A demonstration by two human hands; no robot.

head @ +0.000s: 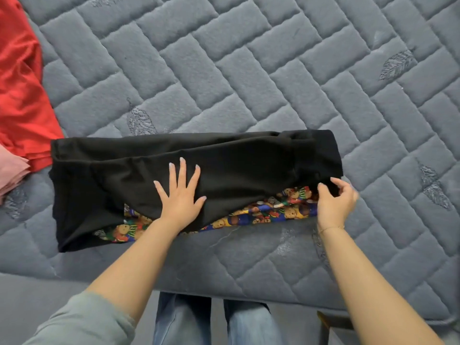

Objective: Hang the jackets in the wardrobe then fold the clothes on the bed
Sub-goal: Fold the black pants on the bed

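Black garment point(194, 170) lies flat on the mattress point(273, 70), near its front edge, already folded into a long band; teddy-print panel point(268, 207) shows along its near edge. Left hand point(180, 192) is spread flat on the garment's middle, fingers straight, likely as an anchor so the fabric doesn't slide. Right hand point(334, 197) pinches the garment's right end, probably to bring it over for the next fold. Red cloth point(20, 83) lies at the garment's left, pink cloth point(11, 170) just beside it.

Bedroom: quilted mattress point(273, 70), strewn clothes point(20, 83)
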